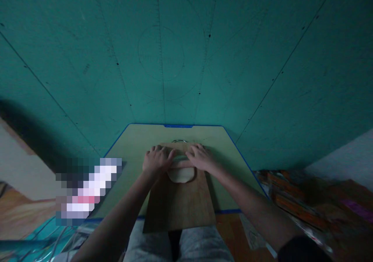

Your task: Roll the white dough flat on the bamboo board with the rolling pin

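Note:
A pale, flattened piece of dough (182,175) lies on a wooden cutting board (182,203), its rounded near edge showing. Across the dough runs a light wooden rolling pin (182,163), seen only in the gap between my hands. My left hand (159,159) is closed over the pin's left part, thumb pointing inward. Over its right part, my right hand (201,157) is closed as well, thumb toward the left one. Both ends of the pin are hidden under my hands.
The board rests on a small pale table (230,153) with a blue edge and overhangs its near side. At the left lies a pixelated object (93,188). A green wall (175,60) stands behind. Blurred clutter (297,203) sits low at the right.

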A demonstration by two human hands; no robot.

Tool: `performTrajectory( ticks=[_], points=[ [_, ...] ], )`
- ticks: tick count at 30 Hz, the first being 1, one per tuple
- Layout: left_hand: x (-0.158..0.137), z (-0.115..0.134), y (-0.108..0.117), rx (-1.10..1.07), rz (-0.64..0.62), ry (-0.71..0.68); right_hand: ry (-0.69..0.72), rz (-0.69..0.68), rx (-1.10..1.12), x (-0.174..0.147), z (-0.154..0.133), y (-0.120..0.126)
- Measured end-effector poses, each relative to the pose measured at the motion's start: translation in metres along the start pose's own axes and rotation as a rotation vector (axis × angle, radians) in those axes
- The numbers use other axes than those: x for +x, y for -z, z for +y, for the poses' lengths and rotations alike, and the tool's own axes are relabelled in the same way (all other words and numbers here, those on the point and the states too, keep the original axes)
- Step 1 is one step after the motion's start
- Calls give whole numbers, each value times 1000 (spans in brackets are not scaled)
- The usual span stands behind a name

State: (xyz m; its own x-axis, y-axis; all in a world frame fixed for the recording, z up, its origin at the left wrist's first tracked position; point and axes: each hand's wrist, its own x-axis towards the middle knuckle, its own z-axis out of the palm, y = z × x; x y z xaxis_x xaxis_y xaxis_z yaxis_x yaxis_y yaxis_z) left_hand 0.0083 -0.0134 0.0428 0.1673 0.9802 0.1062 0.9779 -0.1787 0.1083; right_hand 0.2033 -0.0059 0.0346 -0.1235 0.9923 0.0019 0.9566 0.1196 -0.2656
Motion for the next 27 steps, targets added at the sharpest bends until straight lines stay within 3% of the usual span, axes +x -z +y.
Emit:
performTrajectory(
  ticks=[7, 12, 27],
  points=[
    [36, -7, 1, -9, 32, -7, -62, 55, -52, 35, -2, 8],
    [44, -7, 2, -9, 44, 14, -57, 129, -84, 34, -8, 15],
    [-32, 4, 3, 32, 91, 18, -4, 167, -132, -40, -18, 1]
  ],
)
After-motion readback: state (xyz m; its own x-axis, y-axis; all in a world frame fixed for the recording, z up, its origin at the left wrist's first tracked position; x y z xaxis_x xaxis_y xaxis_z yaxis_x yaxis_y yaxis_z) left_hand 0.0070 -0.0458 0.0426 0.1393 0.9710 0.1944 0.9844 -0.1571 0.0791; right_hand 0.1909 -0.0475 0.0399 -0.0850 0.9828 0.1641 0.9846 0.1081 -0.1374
